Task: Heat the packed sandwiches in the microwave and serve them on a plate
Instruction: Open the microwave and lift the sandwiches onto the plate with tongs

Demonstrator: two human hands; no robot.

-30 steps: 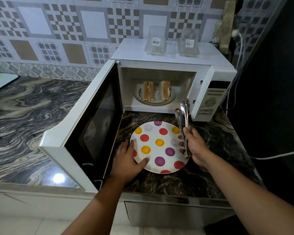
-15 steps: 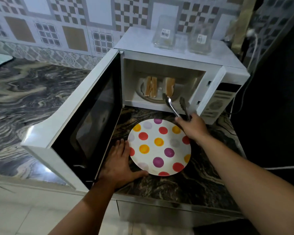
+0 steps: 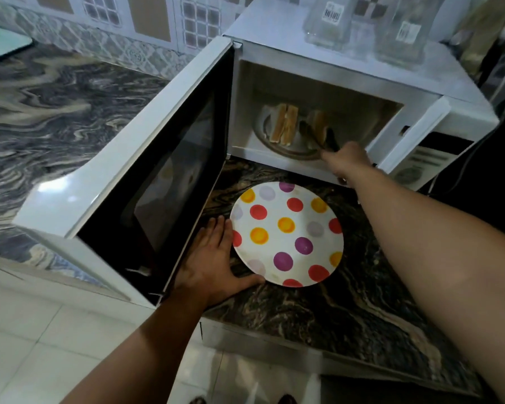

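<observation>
The white microwave [image 3: 347, 71] stands open on the dark marble counter. Two sandwiches stand on edge on its glass turntable: the left sandwich [image 3: 285, 123] and the right sandwich [image 3: 318, 125]. My right hand [image 3: 346, 160] reaches into the cavity holding metal tongs [image 3: 318, 135], whose tips sit on either side of the right sandwich. A white plate with coloured dots [image 3: 287, 234] lies on the counter in front of the microwave. My left hand [image 3: 213, 263] rests flat on the counter, fingers and thumb against the plate's left rim.
The microwave door [image 3: 146, 182] swings out to the left, close to my left arm. Two clear plastic sandwich packs [image 3: 330, 21] [image 3: 403, 36] sit on top of the microwave. A cable [image 3: 461, 167] hangs at the right. The counter's front edge [image 3: 303, 339] is near me.
My right hand moved forward from above the plate into the microwave, and the tongs opened around the right sandwich. The left hand stayed at the plate's rim.
</observation>
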